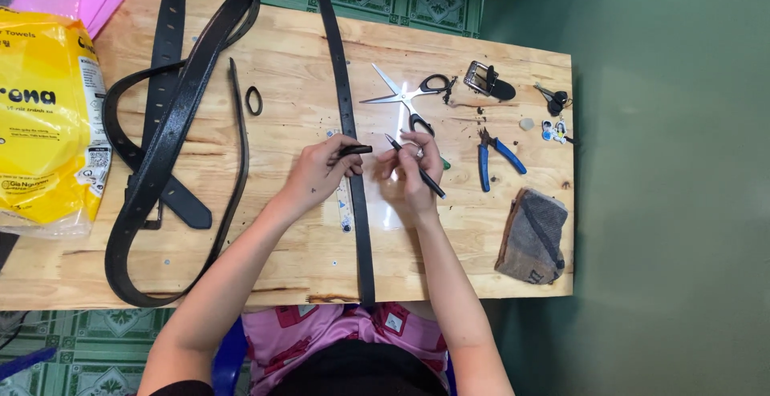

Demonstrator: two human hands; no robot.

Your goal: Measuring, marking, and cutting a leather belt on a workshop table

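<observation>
Wooden table (481,252): looped black belts (172,123) fill its left half; one straight belt (353,163) crosses the middle, edge to edge. Left hand (317,175) pinches a small black strap piece (353,150) over that belt; right hand (413,175) grips a pen (417,167). Scissors (409,95), blue pliers (493,155) lie near the right edge, bare wood beside.

Desk (265,268): a long belt strap (346,99) runs from far edge to near edge at the middle. Coiled belts (172,123) lie toward the left edge, a small loop (253,100) between them and the strap. A bag (44,115) sits at the left edge. Right of the strap: scissors (409,95), buckle (485,81), keys (553,99) along the far edge; pliers (496,155) nearer; a cloth (533,236) at the near right corner.
</observation>
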